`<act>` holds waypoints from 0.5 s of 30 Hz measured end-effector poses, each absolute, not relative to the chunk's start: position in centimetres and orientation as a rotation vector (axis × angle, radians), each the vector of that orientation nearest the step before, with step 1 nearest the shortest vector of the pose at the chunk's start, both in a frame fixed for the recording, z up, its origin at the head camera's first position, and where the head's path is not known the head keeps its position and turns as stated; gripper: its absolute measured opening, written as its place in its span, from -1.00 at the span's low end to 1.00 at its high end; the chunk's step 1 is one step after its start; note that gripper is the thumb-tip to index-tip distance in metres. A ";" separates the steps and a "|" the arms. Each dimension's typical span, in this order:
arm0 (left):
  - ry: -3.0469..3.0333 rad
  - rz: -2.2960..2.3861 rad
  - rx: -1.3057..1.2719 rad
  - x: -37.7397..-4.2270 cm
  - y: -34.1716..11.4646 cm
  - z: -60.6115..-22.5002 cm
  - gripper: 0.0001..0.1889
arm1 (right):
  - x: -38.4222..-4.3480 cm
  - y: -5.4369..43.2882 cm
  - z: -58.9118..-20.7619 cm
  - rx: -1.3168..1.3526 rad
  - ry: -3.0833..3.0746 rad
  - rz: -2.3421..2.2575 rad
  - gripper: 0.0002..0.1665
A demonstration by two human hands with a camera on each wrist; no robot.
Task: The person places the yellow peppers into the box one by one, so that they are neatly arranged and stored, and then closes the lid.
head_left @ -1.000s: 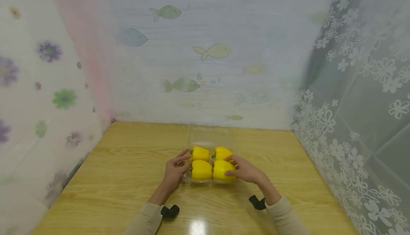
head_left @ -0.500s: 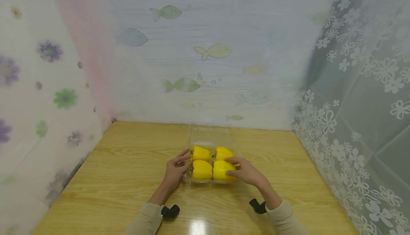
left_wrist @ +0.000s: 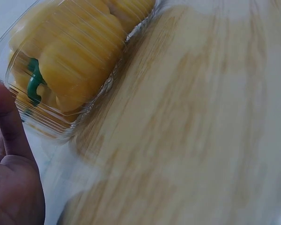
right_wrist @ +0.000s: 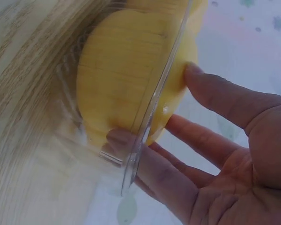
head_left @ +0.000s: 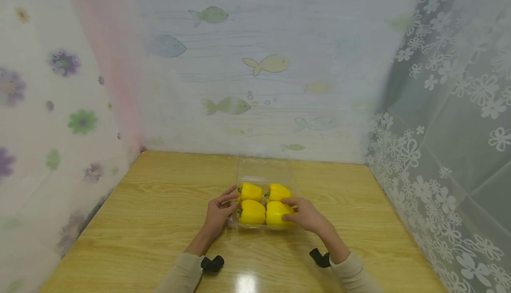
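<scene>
A clear plastic clamshell box [head_left: 252,226] stands on the table, its lid [head_left: 263,168] laid back behind it. Inside are several yellow bell peppers in two rows, with green stems pointing left. My right hand [head_left: 307,213] holds the front right bell pepper [head_left: 277,214], thumb on its near top and fingers at its far right side. In the right wrist view one fingertip shows through the box's clear wall. My left hand [head_left: 217,213] rests at the box's left side, fingers extended along it. The left wrist view shows the thumb [left_wrist: 11,117] right at the rim, beside a pepper stem [left_wrist: 35,84].
The box sits mid-table on a light wooden table [head_left: 171,195]. A pale curtain with fish drawings [head_left: 319,40] closes off the back; flowered curtains hang left and right. Black camera mounts [head_left: 212,263] are worn on both wrists.
</scene>
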State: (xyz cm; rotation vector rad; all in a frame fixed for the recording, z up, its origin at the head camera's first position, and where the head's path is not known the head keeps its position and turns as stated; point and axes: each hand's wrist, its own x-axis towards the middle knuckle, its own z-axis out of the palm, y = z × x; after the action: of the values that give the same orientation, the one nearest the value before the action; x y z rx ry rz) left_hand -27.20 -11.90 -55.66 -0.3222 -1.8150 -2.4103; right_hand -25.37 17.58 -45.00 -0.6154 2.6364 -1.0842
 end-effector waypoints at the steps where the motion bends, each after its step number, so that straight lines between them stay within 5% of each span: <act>1: -1.812 -2.408 -0.328 -27.2 -11.9 -55.7 -0.63 | -25.3 17.5 -45.0 -0.620 2.652 -1.070 -0.41; 15: -1.825 -2.377 -0.376 -27.3 -12.0 -55.9 -0.63 | -25.0 17.7 -45.0 -0.533 2.681 -1.102 -0.46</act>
State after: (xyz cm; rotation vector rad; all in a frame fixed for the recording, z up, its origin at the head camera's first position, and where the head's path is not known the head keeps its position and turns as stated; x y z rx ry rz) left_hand -27.25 -11.98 -55.89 -0.3763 -1.8250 -2.3766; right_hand -25.02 17.66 -45.03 -0.5326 2.6809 -1.1020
